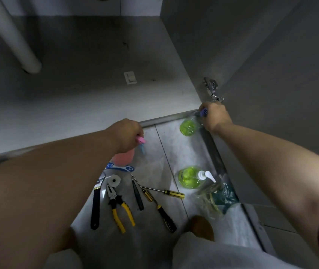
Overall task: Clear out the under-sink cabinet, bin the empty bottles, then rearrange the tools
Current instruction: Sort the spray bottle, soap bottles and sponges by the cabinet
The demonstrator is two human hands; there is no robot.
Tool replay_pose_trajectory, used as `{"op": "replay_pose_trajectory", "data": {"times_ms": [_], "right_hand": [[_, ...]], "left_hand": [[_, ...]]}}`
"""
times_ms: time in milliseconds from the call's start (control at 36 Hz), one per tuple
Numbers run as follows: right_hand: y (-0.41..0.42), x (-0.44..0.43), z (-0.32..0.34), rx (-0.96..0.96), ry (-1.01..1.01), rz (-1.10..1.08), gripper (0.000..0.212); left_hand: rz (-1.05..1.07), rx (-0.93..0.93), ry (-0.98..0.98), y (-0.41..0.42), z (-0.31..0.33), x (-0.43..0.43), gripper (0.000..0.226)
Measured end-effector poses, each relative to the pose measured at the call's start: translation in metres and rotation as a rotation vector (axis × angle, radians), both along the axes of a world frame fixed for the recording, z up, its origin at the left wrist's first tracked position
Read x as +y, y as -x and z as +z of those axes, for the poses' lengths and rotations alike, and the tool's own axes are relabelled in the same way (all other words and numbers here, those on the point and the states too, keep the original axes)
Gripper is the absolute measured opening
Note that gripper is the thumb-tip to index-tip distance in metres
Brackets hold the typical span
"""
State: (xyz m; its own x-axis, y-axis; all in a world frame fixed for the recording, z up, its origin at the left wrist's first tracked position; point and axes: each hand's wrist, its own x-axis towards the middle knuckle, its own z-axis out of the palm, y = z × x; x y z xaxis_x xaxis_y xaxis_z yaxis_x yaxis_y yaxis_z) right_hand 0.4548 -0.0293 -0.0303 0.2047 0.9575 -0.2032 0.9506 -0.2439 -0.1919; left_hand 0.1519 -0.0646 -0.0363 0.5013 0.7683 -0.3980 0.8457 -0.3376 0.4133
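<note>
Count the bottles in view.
3: pink bottle in the left hand, green bottle in the right hand, green pump bottle on the floor beside the plastic bag. Others may be hidden.

the pump bottle (188, 179) holds bright green liquid under a white pump head. beyond it, the capped bottle (188, 125) shows the same green, with a blue cap. left of the pump bottle, the spray bottle (123, 159) is pink with a pale blue nozzle, the pliers (118, 205) have yellow and black handles, the wrench (96, 206) is black, and the nearest screwdriver (174, 193) wears yellow and black stripes. just right of it, the clear bag (215, 197) shows olive and teal.
</note>
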Motion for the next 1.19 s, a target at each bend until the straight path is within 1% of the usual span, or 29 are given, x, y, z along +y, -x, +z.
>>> {"op": "replay_pose_trajectory", "data": {"times_ms": [83, 222, 306, 361, 389, 417, 444, 500, 528, 556, 611, 694, 750, 861, 1000, 1083, 1194], "right_hand": [[-0.002, 0.007, -0.002, 0.026, -0.003, -0.034, 0.035], [-0.005, 0.004, 0.004, 0.038, -0.007, -0.059, 0.031], [-0.003, -0.016, 0.006, 0.014, -0.028, -0.043, 0.039], [0.0, -0.039, 0.007, -0.035, -0.013, -0.001, 0.038], [0.001, -0.051, 0.007, -0.057, 0.036, 0.03, 0.033], [0.001, -0.063, 0.006, -0.066, 0.131, 0.059, 0.029], [0.001, -0.075, 0.004, -0.069, 0.267, 0.09, 0.031], [0.0, -0.098, -0.001, -0.066, 0.564, 0.169, 0.044], [0.0, -0.109, -0.003, -0.076, 0.662, 0.208, 0.047], [-0.001, -0.12, -0.005, -0.092, 0.708, 0.239, 0.047], [-0.007, -0.136, -0.012, -0.097, 0.663, 0.256, 0.04], [-0.011, -0.144, -0.015, -0.015, 0.501, 0.191, 0.016], [-0.012, -0.142, -0.015, 0.014, 0.433, 0.146, 0.01], [-0.014, -0.124, -0.011, 0.026, 0.319, 0.049, 0.008], [-0.016, -0.098, -0.008, 0.027, 0.252, -0.018, 0.004], [-0.016, -0.085, -0.008, 0.021, 0.225, -0.055, 0.011], [-0.018, -0.07, -0.01, -0.002, 0.183, -0.093, 0.022]], "left_hand": [[0.017, 0.053, -0.001, -0.001, 0.0, 0.001, 0.024], [0.03, 0.102, -0.012, -0.003, 0.0, 0.004, 0.031], [0.046, 0.051, -0.001, -0.004, 0.002, 0.006, 0.03], [0.061, -0.029, 0.028, -0.007, 0.006, 0.008, 0.027], [0.067, -0.067, 0.047, -0.009, 0.008, 0.009, 0.022], [0.073, -0.101, 0.063, -0.012, 0.01, 0.009, 0.018], [0.081, -0.129, 0.072, -0.016, 0.012, 0.01, 0.014], [0.094, -0.166, 0.068, -0.025, 0.013, 0.009, 0.01], [0.096, -0.182, 0.064, -0.03, 0.014, 0.009, 0.011], [0.096, -0.196, 0.063, -0.035, 0.014, 0.008, 0.011], [0.094, -0.211, 0.065, -0.043, 0.013, 0.006, 0.01], [0.092, -0.212, 0.074, -0.051, 0.013, 0.006, 0.012], [0.083, -0.197, 0.074, -0.055, 0.012, 0.006, 0.015], [0.081, -0.173, 0.073, -0.055, 0.009, 0.007, 0.027], [0.075, -0.15, 0.077, -0.049, 0.001, 0.009, 0.031], [0.063, -0.138, 0.076, -0.047, -0.003, 0.009, 0.028], [0.056, -0.133, 0.08, -0.048, -0.008, 0.008, 0.03]]}}
